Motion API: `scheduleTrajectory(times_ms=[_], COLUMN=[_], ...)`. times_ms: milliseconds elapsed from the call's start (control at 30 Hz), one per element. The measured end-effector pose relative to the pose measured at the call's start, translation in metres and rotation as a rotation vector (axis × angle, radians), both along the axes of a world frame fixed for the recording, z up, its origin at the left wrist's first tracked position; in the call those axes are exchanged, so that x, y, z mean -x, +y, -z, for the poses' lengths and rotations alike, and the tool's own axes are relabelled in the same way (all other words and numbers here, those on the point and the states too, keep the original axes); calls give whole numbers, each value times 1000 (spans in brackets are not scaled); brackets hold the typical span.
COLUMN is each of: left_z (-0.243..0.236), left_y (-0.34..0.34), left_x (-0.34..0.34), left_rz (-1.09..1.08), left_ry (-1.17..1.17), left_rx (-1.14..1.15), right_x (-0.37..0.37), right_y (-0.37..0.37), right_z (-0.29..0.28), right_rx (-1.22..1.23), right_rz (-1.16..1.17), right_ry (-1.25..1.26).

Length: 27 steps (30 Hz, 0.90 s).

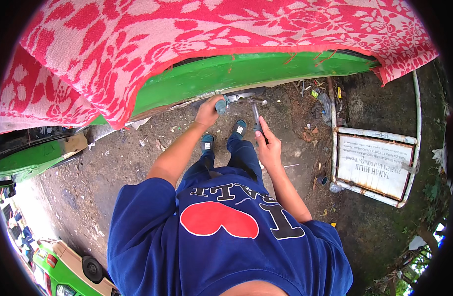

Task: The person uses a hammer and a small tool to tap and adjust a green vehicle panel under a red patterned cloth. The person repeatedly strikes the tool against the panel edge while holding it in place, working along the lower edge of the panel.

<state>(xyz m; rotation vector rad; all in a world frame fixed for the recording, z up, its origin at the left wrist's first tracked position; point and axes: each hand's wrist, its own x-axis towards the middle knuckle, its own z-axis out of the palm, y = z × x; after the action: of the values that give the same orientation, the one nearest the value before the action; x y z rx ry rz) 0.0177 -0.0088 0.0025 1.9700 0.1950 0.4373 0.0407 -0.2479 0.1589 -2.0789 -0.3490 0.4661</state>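
My left hand [207, 113] is closed round a tool with a teal, rounded end [221, 105]; a shiny curved metal part runs from it to the right, along the lower edge of the green vehicle body [201, 78]. Its exact kind I cannot make out. In my right hand [269, 141] is a hammer [256, 114], gripped by its dark handle, with its metal shaft pointing away from me. The hammer's head is close to the metal part of the left tool; whether they touch is unclear. A red and pink floral cloth [187, 32] drapes over the green body.
A white metal sign frame [374, 132] leans on the right, near plastic litter [325, 106]. Dirt and scraps cover the ground [132, 158] around my sandalled feet [240, 129]. Another green car [63, 269] stands at lower left, and a loose green panel [34, 158] at left.
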Motion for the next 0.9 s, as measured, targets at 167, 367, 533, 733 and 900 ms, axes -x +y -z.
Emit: scheduleTrajectory(times_ms=[167,367,533,733,900], left_z=[7,-1,0,0,14], left_y=[0,0,-1,-3,5], left_x=[2,0,0,-9,-22], left_rz=[9,15,-4,-58,-130], left_ry=[-18,-5,-9,58,64], left_rx=[-35,-15,1,104,169], right_x=[1,0,0,-1,-5], right_y=[0,-2,-2,4,33], right_z=[4,7,8,1,-15], right_rx=[-14,-20,-8,-38,100], right_rz=[-2,9,1,-137,-275], right_ry=[-1,15,-16,-223,-382])
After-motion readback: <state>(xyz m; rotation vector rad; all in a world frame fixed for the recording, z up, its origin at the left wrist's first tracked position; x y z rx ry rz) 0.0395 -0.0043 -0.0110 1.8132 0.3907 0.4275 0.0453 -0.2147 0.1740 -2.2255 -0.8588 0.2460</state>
